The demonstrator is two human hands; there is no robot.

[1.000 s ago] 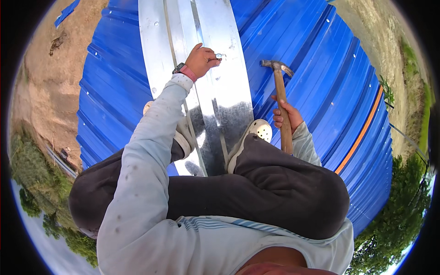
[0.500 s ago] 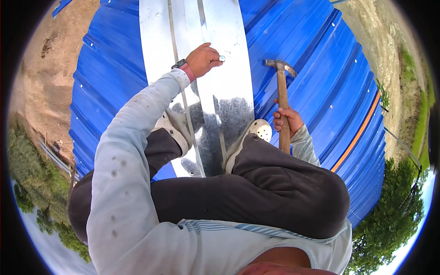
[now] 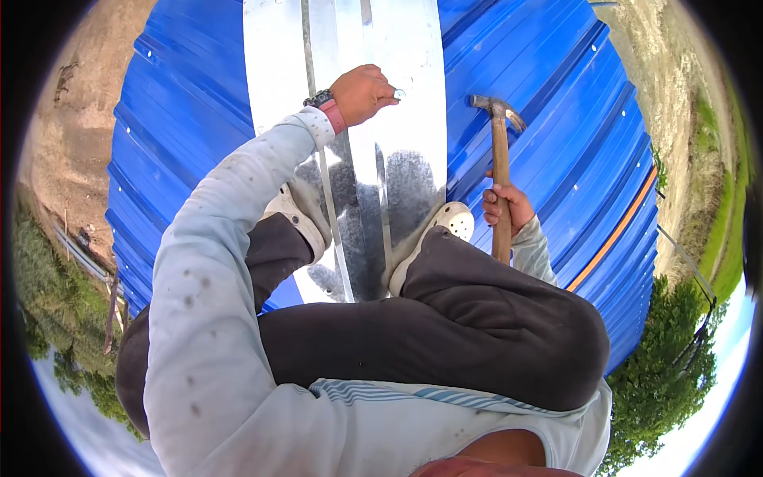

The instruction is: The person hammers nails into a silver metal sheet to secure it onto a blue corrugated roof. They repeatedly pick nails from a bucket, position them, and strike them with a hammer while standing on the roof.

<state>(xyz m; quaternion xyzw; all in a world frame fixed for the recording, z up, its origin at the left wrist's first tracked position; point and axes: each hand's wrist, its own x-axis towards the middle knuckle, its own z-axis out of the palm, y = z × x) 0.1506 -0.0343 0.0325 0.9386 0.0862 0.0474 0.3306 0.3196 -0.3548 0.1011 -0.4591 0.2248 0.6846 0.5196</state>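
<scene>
Left hand point(image 3: 362, 94): pinching small shiny piece point(image 3: 399, 95) over silver strip point(image 3: 413, 48) | hammer point(image 3: 500, 151): right of strip, long axis roughly along it, head rightward of piece | right hand point(image 3: 509, 208): right of strip, wrapped round handle.

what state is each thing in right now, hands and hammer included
left hand: pinching a small shiny piece
small shiny piece: held at the silver strip, seating unclear
right hand: closed around the hammer
hammer: held by its handle, head pointing away from the person
silver strip: lying over blue roofing, partly shaded
wristwatch: worn
clogs: both worn
</scene>
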